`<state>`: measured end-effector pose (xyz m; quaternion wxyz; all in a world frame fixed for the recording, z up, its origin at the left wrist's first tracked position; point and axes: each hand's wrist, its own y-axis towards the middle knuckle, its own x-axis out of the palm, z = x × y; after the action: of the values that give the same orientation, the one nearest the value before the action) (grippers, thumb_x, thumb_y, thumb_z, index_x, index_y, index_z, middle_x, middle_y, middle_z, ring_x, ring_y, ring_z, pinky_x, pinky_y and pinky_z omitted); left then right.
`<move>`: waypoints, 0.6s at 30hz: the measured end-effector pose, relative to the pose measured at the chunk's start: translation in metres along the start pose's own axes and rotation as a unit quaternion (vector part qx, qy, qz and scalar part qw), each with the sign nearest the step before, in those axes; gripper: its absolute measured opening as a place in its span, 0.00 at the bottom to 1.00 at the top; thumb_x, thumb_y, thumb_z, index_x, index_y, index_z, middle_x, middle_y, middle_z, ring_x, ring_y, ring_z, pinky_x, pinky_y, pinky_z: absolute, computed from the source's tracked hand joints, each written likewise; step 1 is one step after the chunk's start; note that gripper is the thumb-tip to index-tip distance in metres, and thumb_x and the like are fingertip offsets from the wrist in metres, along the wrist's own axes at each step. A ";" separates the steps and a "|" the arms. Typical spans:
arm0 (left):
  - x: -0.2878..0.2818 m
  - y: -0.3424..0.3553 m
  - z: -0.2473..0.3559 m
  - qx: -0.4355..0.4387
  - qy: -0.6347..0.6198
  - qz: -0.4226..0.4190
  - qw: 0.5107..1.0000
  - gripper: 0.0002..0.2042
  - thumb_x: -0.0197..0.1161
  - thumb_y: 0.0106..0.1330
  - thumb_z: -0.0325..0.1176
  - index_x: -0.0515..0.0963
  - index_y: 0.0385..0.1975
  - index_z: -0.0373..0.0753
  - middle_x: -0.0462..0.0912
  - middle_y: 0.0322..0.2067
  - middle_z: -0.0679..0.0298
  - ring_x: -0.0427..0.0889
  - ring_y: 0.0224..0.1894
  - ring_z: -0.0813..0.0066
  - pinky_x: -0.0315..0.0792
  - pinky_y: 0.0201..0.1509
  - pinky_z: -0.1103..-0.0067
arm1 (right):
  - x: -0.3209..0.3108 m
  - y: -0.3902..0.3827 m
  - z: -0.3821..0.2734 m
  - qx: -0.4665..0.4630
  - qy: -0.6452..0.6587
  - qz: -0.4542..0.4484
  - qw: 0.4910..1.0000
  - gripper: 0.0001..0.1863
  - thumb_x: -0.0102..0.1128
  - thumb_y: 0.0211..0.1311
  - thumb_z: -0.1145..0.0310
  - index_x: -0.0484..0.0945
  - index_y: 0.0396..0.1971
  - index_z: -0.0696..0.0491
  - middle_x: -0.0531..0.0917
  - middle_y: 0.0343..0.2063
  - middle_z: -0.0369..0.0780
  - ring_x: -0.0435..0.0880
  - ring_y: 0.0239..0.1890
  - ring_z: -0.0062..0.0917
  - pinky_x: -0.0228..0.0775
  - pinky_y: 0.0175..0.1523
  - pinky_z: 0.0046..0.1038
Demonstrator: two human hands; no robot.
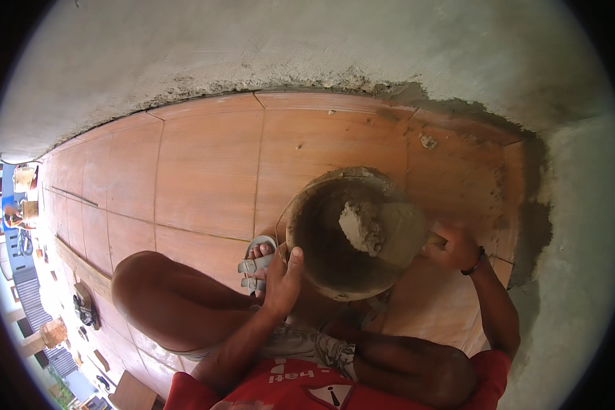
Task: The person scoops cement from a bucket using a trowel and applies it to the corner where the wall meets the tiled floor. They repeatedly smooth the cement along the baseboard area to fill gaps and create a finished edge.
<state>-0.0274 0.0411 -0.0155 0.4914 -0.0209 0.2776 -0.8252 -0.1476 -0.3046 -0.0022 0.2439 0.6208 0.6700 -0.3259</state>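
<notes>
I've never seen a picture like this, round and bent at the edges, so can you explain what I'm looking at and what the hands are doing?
A wide lens worn on a person's head looks down, so straight lines curve. The person squats on an orange tiled floor beside a grey plastered wall. Their left hand grips the rim of a mortar-caked bucket. Their right hand holds a trowel loaded with a lump of mortar over the bucket. A sandalled foot shows beside it.
</notes>
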 end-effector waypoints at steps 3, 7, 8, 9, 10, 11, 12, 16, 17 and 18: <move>-0.002 0.000 0.002 0.033 0.030 -0.016 0.999 0.27 0.50 0.75 0.50 0.69 0.55 0.28 0.77 0.47 0.52 0.75 0.49 0.65 0.66 0.58 0.71 | -0.012 0.013 0.012 0.032 -0.001 0.055 0.998 0.17 0.69 0.52 0.66 0.79 0.41 0.57 0.82 0.29 0.46 0.83 0.31 0.43 0.74 0.34 0.36; -0.003 -0.006 0.003 0.003 0.019 -0.033 0.999 0.26 0.57 0.72 0.46 0.67 0.58 0.27 0.77 0.50 0.51 0.74 0.53 0.66 0.65 0.60 0.71 | -0.024 0.044 0.035 0.098 -0.037 0.100 0.989 0.15 0.69 0.53 0.65 0.77 0.36 0.57 0.82 0.30 0.47 0.82 0.33 0.47 0.73 0.36 0.38; -0.002 -0.007 0.001 -0.004 -0.002 -0.039 0.999 0.27 0.58 0.71 0.44 0.66 0.58 0.27 0.77 0.51 0.51 0.74 0.54 0.66 0.66 0.61 0.71 | -0.026 0.055 0.040 0.114 -0.040 0.112 0.986 0.14 0.68 0.54 0.65 0.76 0.35 0.57 0.82 0.30 0.47 0.81 0.33 0.48 0.73 0.36 0.39; -0.001 -0.009 -0.001 -0.011 -0.023 -0.045 0.999 0.27 0.59 0.70 0.43 0.65 0.59 0.27 0.77 0.51 0.51 0.74 0.55 0.67 0.66 0.61 0.72 | -0.027 0.065 0.044 0.106 -0.043 0.112 0.987 0.14 0.68 0.54 0.65 0.75 0.35 0.56 0.82 0.30 0.47 0.81 0.34 0.48 0.73 0.37 0.39; 0.000 -0.011 -0.001 -0.024 -0.038 -0.043 0.998 0.28 0.60 0.70 0.42 0.65 0.60 0.27 0.76 0.52 0.51 0.74 0.55 0.67 0.66 0.62 0.72 | -0.029 0.075 0.047 0.099 -0.046 0.111 0.988 0.14 0.68 0.54 0.65 0.75 0.34 0.56 0.82 0.30 0.47 0.81 0.34 0.48 0.73 0.37 0.40; 0.001 -0.013 -0.001 -0.037 -0.054 -0.041 0.997 0.28 0.61 0.69 0.41 0.64 0.61 0.27 0.76 0.53 0.51 0.73 0.56 0.67 0.66 0.62 0.73 | -0.029 0.083 0.049 0.091 -0.048 0.111 0.989 0.14 0.68 0.55 0.64 0.74 0.33 0.55 0.82 0.30 0.46 0.81 0.34 0.49 0.73 0.37 0.40; 0.002 -0.014 -0.001 -0.049 -0.070 -0.039 0.996 0.29 0.62 0.69 0.41 0.63 0.61 0.27 0.75 0.53 0.51 0.73 0.56 0.68 0.66 0.63 0.73 | -0.028 0.089 0.050 0.079 -0.048 0.097 0.991 0.13 0.68 0.55 0.64 0.74 0.33 0.55 0.82 0.30 0.46 0.81 0.34 0.48 0.73 0.37 0.40; 0.001 -0.015 0.001 -0.062 -0.080 -0.048 0.994 0.31 0.64 0.67 0.41 0.61 0.63 0.28 0.73 0.56 0.51 0.72 0.58 0.68 0.65 0.63 0.73 | -0.023 0.113 0.045 0.014 -0.030 0.021 0.999 0.12 0.68 0.55 0.65 0.75 0.33 0.54 0.81 0.31 0.46 0.82 0.35 0.46 0.73 0.38 0.40; 0.000 -0.016 0.003 -0.067 -0.076 -0.046 0.994 0.32 0.64 0.67 0.41 0.60 0.63 0.28 0.73 0.56 0.51 0.72 0.58 0.67 0.65 0.63 0.73 | -0.022 0.117 0.043 -0.005 -0.022 -0.003 1.000 0.12 0.68 0.55 0.65 0.75 0.33 0.54 0.81 0.31 0.46 0.82 0.34 0.46 0.73 0.38 0.40; 0.000 -0.017 0.004 -0.073 -0.071 -0.044 0.994 0.33 0.65 0.66 0.41 0.60 0.64 0.28 0.73 0.56 0.51 0.72 0.59 0.67 0.65 0.64 0.73 | -0.018 0.121 0.042 -0.023 -0.012 -0.012 1.000 0.12 0.67 0.56 0.65 0.76 0.34 0.54 0.82 0.31 0.45 0.82 0.34 0.45 0.74 0.38 0.40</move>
<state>-0.0397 0.0458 -0.0038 0.4704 -0.1275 0.2998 -0.8201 -0.0291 -0.3460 -0.0330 0.2620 0.6030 0.6820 -0.3203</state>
